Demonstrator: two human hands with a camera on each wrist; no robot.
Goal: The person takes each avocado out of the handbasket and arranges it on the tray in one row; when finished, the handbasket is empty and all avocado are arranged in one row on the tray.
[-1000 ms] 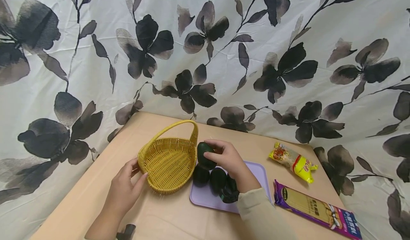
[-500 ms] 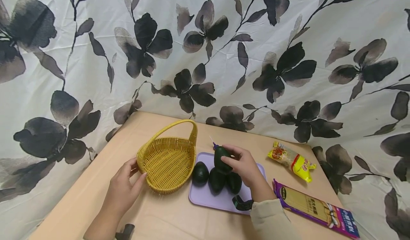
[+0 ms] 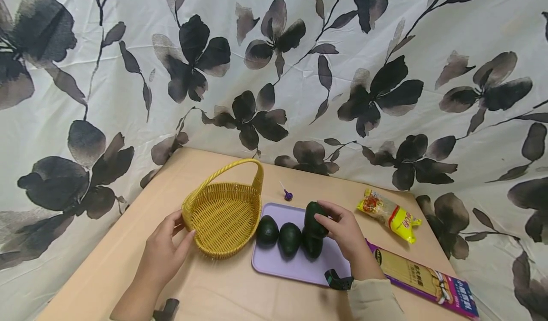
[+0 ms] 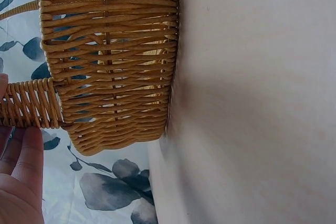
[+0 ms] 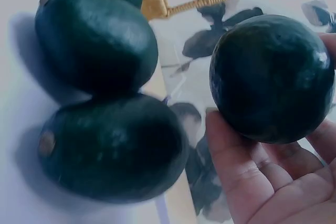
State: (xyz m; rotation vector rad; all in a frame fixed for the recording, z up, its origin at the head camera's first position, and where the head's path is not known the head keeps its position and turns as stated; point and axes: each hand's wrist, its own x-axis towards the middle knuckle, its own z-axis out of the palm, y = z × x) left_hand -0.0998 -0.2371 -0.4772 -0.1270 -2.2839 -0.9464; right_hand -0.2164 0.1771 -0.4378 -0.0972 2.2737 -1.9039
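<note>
My left hand (image 3: 164, 252) pinches the near left side of a yellow wicker basket (image 3: 224, 218), whose inside shows nothing but bare weave. In the left wrist view, its fingers (image 4: 30, 161) lie along the broad foot of the woven handle (image 4: 31, 103). An avocado (image 3: 314, 220), dark green and smooth, is held between the thumb and fingers of my right hand (image 3: 348, 233). It hangs over the lilac tray (image 3: 278, 267), overlapping the rightmost of three avocados lying there in a row. In the right wrist view the held avocado (image 5: 273, 80) stands apart from the others (image 5: 113, 148).
A purple-wrapped lollipop (image 3: 288, 196) lies behind the tray. To the right are a yellow and red snack bag (image 3: 389, 215) and a long purple pack of noodles (image 3: 428, 278). A floral cloth (image 3: 274, 73) hangs along the table's back edge.
My right hand has carried the avocado rightward from beside the basket to above the tray's right part, uncovering the lollipop and the row of avocados. The left hand stays on the basket.
</note>
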